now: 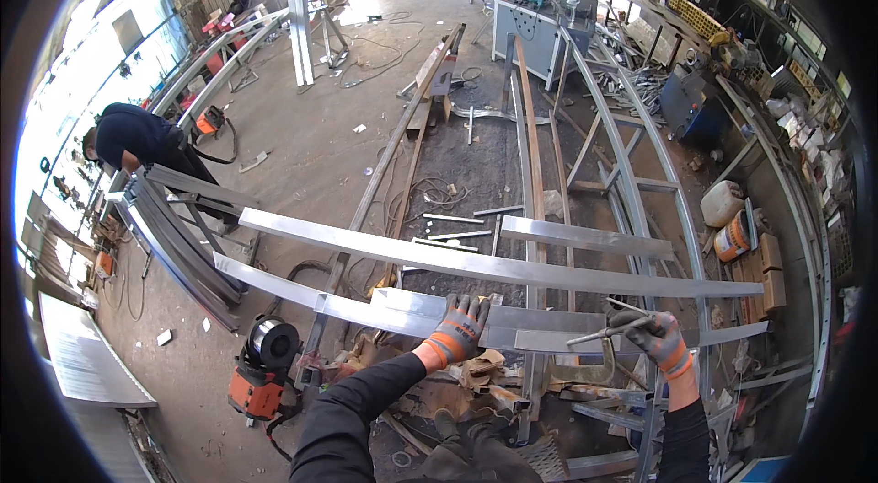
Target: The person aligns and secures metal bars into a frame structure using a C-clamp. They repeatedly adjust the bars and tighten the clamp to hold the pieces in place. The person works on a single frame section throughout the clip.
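My left hand point(459, 329), in a grey and orange work glove, rests on a long silvery metal bar point(357, 311) with its fingers stretched over the far edge. My right hand point(660, 343), gloved alike, is closed around a metal clamp point(590, 336) with slim arms pointing left. The clamp's lower part is partly hidden, so I cannot tell whether it grips the metal. Beneath it lies a short flat metal piece point(549, 341) along the bar. Farther out, a second long bar point(494, 271) runs across the stands, and a shorter one point(585, 236) lies beyond it.
At the left, another person point(146, 140) bends over stacked dark profiles point(174, 241). An orange machine with a wire spool point(261, 382) stands on the floor by my left arm. Rails of a steel stand point(631, 181) run away ahead. A white jug point(722, 204) and bucket point(733, 236) stand right.
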Available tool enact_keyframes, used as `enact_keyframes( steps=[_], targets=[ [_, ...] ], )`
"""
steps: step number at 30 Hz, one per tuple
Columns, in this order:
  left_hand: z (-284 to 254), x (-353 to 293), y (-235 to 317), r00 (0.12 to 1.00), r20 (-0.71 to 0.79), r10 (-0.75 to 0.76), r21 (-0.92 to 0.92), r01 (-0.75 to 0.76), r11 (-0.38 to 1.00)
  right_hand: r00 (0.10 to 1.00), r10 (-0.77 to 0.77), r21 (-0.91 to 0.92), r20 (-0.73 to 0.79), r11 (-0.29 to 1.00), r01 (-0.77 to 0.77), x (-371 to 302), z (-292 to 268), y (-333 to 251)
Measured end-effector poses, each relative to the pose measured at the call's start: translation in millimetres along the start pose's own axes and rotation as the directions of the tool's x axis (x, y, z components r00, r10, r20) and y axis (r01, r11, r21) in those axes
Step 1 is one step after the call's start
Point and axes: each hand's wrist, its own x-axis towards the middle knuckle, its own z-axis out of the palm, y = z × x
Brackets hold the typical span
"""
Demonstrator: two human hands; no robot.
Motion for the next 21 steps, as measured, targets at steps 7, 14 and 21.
enact_keyframes(
  steps=[7,14,21],
  targets=[
    [14.6,0.0,-4.5,0.999,-0.036,-0.005,0.007,0.005,1.000,0.979,-0.157,-0.270,-0.127,0.956,0.119,-6.3,-2.3,30.3],
    [54.1,5.7,-8.5,0.992,-0.125,-0.013,0.033,0.017,0.999,0.949,-0.291,-0.824,-0.121,0.563,0.068,-48.1,-10.3,-44.0],
    [54.1,-2.3,-4.9,0.991,-0.133,-0.012,0.034,0.016,0.999,0.872,-0.167,-0.887,0.460,-0.062,0.457,-17.9,43.0,-139.8]
  ],
)
